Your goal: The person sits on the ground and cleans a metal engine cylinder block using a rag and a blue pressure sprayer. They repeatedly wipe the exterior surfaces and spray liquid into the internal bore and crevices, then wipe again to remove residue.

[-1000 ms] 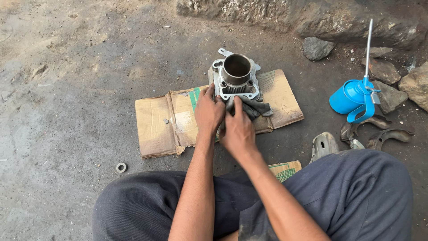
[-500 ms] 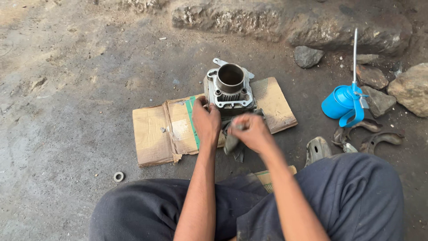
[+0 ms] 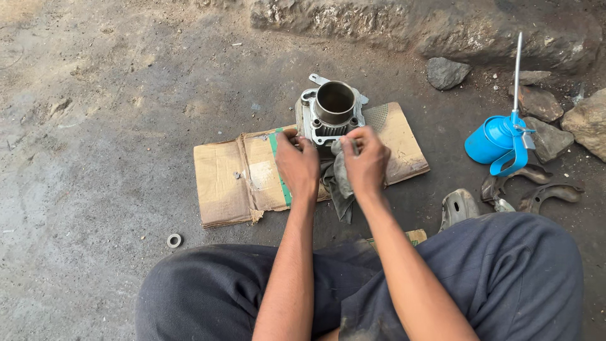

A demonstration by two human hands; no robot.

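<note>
A grey rag [image 3: 339,183] is pinched between the curled fingers of the right hand [image 3: 366,159], its loose end hanging down toward the knees. The fingers of the left hand [image 3: 297,163] are bent and pressed together against the base of one engine cylinder block [image 3: 332,113]; whether anything is gripped there cannot be told. The cylinder is stood upright, bore open to the top, on one flattened piece of cardboard [image 3: 230,177] laid on the dirt ground [image 3: 101,113], just ahead of both hands. One small washer [image 3: 174,240] is seen on the dirt to the left, well apart. To the right, one blue oil can [image 3: 499,140] with a long spout is stood near several rocks [image 3: 447,72]. Three curved metal parts [image 3: 536,189] are counted beside the right knee.
</note>
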